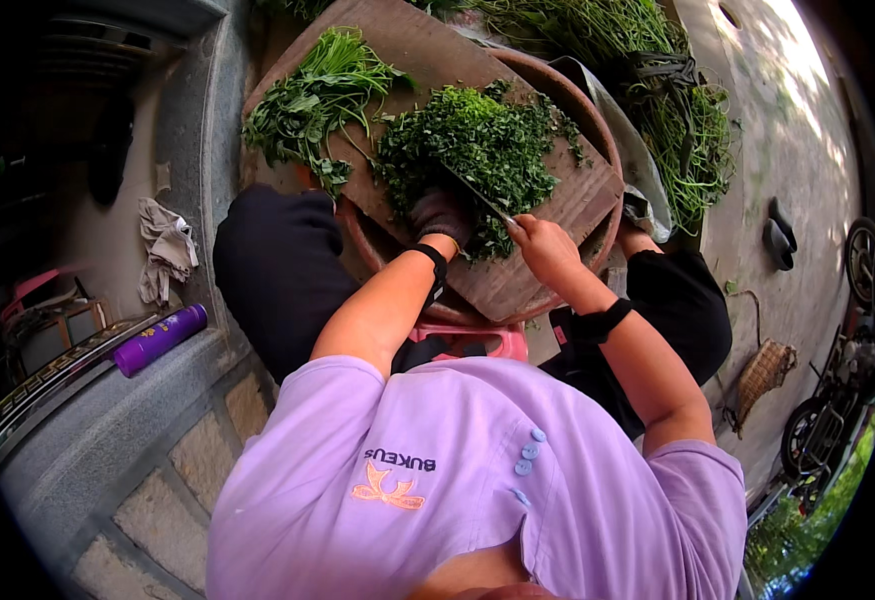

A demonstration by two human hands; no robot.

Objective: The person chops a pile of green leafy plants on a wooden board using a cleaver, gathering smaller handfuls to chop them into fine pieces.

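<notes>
A mound of chopped green leaves [482, 135] lies on a wooden board [587, 180] laid across a round reddish tub [611, 139]. My left hand [441, 214], in a dark glove, rests against the near side of the mound; its fingers are hidden among the leaves and shadow. In my bare right hand [538, 244] is the handle of a knife [480, 193], its blade slanting up and left over the leaves, close to the left hand. A bunch of uncut leafy greens [317, 97] lies on the board's left part, stems pointing away.
Long-stemmed greens [689, 142] are heaped beyond and right of the tub, partly on a grey sheet [643, 161]. A pink plastic stool [508, 343] is below the tub. A purple bottle [159, 340] and cloth [163, 251] lie left. Dark shoes [779, 234], a woven basket [764, 379] and motorcycle [820, 427] are right.
</notes>
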